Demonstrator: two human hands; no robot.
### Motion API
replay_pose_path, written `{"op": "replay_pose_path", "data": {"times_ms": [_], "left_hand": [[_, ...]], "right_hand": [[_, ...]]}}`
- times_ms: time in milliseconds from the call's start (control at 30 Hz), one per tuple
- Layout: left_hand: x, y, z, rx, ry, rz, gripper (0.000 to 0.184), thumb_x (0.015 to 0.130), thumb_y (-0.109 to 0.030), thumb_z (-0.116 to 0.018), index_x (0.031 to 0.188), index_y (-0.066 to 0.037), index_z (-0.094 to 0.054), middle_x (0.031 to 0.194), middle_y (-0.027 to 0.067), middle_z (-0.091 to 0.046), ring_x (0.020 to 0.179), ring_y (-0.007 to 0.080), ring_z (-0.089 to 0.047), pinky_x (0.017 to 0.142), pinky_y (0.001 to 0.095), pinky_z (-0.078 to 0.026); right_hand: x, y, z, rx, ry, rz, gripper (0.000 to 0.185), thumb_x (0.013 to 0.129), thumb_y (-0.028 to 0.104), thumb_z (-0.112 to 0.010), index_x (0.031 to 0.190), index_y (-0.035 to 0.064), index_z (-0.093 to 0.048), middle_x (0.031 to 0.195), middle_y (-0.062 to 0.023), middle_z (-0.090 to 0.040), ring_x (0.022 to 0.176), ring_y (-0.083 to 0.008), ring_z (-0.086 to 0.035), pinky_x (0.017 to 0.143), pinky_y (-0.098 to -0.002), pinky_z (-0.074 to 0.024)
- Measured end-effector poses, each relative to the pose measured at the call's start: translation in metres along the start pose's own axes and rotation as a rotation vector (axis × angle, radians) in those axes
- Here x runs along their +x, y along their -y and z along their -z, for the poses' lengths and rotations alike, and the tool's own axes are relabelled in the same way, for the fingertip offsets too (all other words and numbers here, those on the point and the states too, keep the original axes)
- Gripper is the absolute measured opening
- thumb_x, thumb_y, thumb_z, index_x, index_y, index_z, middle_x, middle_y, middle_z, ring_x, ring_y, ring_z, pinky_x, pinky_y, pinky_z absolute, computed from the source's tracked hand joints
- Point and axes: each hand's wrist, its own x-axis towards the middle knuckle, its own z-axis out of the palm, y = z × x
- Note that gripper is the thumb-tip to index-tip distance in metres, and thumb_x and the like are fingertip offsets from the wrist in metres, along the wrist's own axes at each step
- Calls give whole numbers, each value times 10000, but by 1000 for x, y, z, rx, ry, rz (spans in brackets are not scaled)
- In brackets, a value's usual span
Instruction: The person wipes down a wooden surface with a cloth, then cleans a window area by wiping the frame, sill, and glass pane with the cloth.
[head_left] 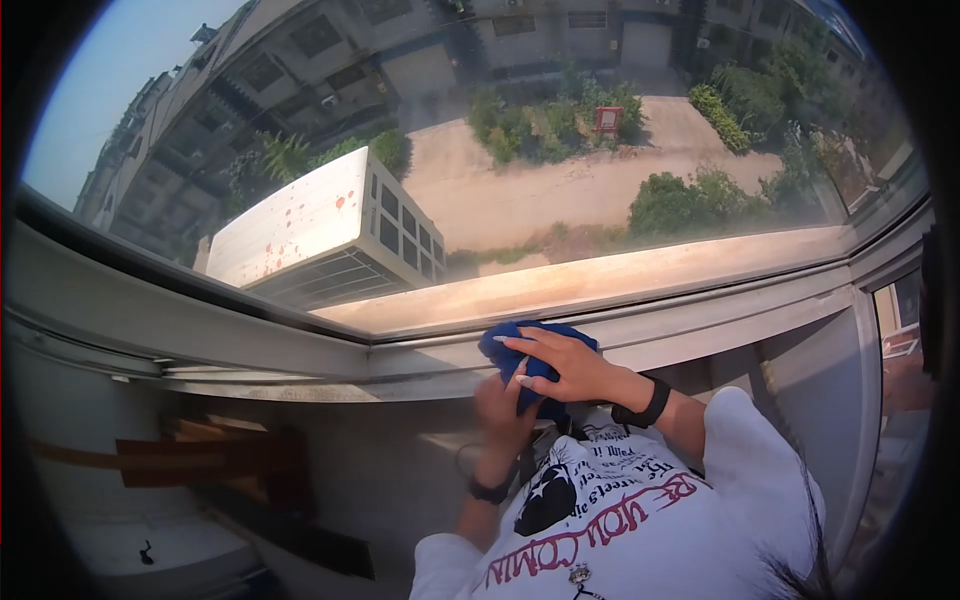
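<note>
A blue cloth [540,340] is bunched up at the inner edge of the pale window sill [690,320], in front of my body. My right hand [572,366] lies over the cloth with its fingers spread across it and pressing on it. Lower and to the left, my left hand [503,405] touches the cloth's near side; it is partly smeared by motion, and its fingers are bent against the fabric. Part of the cloth hangs below the hands. Each wrist wears a dark band.
The window frame [300,345] runs across the view, with the glass beyond it. Outside stands a white air-conditioner unit [300,215] with red spots. At the lower left are a brown wooden object [215,457] and a pale surface [180,555].
</note>
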Motion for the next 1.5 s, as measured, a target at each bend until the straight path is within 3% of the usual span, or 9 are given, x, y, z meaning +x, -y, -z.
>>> {"op": "replay_pose_path", "data": {"times_ms": [67, 267, 367, 567, 667, 800, 1200, 1400, 1500], "left_hand": [[-15, 24, 31, 92, -3, 158, 558, 708, -154, -801, 1196, -35, -559, 1061, 176, -606, 973, 382, -556, 845, 460, -424], [-45, 95, 92, 156, -167, 370, 458, 767, -52, -711, 1181, 8, -524, 1094, 230, -558, 986, 422, -549, 850, 447, -446], [-52, 115, 101, 79, -209, 334, 441, 773, -35, -685, 1180, 14, -523, 1098, 230, -547, 982, 419, -549, 846, 446, -451], [-41, 111, 102, 88, -61, 194, 470, 738, -59, -722, 1169, -13, -540, 1068, 193, -597, 959, 407, -561, 819, 454, -457], [-24, 105, 105, 17, 51, 1, 516, 693, -63, -750, 1167, -34, -546, 1074, 170, -621, 925, 400, -565, 792, 459, -460], [-26, 104, 90, 0, 47, -16, 571, 660, -71, -776, 1178, -45, -538, 1101, 173, -625, 921, 403, -565, 784, 469, -460], [-23, 105, 127, 239, 64, 131, 549, 635, -93, -796, 1151, -43, -617, 939, 154, -622, 837, 345, -591, 746, 431, -473], [-12, 143, 154, 134, 78, -23, 571, 630, -74, -787, 1176, -53, -618, 908, 115, -628, 807, 316, -592, 719, 400, -477], [-6, 155, 173, 82, 165, -61, 481, 720, -144, -733, 1181, -72, -621, 883, 110, -630, 779, 283, -594, 692, 392, -472]], "right_hand": [[40, 10, -34, 35, 58, 73, 577, 890, 350, -582, 1402, 129, -435, 1332, -277, -483, 1218, -416, -491, 1021, -434, -413], [125, 37, -130, 92, 119, 169, 574, 887, 355, -567, 1411, 169, -425, 1317, -236, -506, 1179, -390, -532, 997, -449, -440], [134, 43, -149, 52, 114, 163, 620, 869, 344, -580, 1436, 181, -391, 1357, -226, -474, 1186, -389, -525, 995, -448, -442], [109, 49, -133, 13, 74, 10, 663, 847, 313, -615, 1451, 183, -374, 1377, -235, -444, 1244, -389, -470, 1009, -439, -426], [84, 42, -125, -33, 6, -74, 676, 832, 275, -642, 1446, 169, -381, 1375, -246, -440, 1235, -393, -478, 1016, -434, -421], [71, 37, -122, -34, -151, -20, 639, 824, 235, -654, 1414, 134, -429, 1312, -252, -501, 1184, -396, -527, 995, -421, -441], [108, 45, -132, -91, -53, 77, 597, 853, 351, -634, 1384, 136, -463, 1273, -204, -541, 1129, -358, -568, 911, -414, -490], [128, 70, -145, -57, -22, -100, 639, 850, 370, -637, 1407, 136, -428, 1271, -183, -537, 1142, -354, -546, 944, -413, -464], [133, 83, -152, -73, -60, -137, 641, 844, 377, -639, 1401, 133, -437, 1273, -182, -535, 1155, -355, -531, 970, -411, -443]]}}
